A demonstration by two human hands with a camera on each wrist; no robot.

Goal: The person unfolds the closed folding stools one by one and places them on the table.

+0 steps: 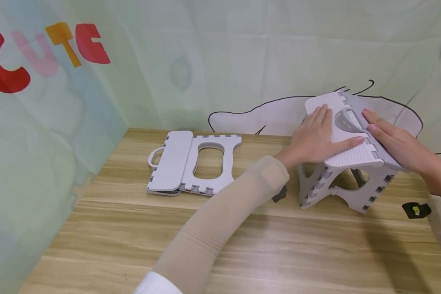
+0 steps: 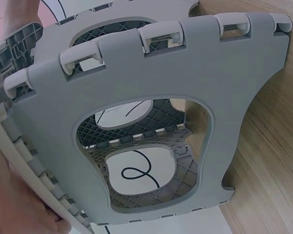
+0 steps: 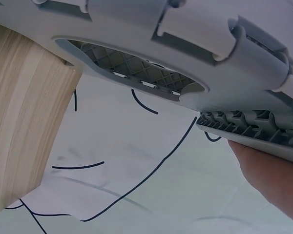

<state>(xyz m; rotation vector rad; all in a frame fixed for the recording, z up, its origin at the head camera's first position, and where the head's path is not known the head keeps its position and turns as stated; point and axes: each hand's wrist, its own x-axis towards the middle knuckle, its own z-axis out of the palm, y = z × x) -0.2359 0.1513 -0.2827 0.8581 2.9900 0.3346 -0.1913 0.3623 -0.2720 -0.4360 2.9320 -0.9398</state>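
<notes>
A white and grey folding step stool [image 1: 353, 151] stands on its legs at the right, its two seat panels meeting in a raised ridge with a grey loop handle [image 1: 350, 119] at the middle. My left hand [image 1: 314, 139] lies on the textured left panel, fingers extended and thumb spread across it. On the sloping right panel rests my right hand [image 1: 398, 139], its fingers straight. The left wrist view shows the stool's side panel [image 2: 156, 83] and its cut-out close up. In the right wrist view the lifted panel's ribbed underside [image 3: 249, 124] shows beside my hand [image 3: 271, 178].
A second folding stool [image 1: 170, 159] lies folded flat on the wooden table [image 1: 132, 245], to the left of the standing one. A printed cloth backdrop [image 1: 224, 61] rises behind the table and along its left side.
</notes>
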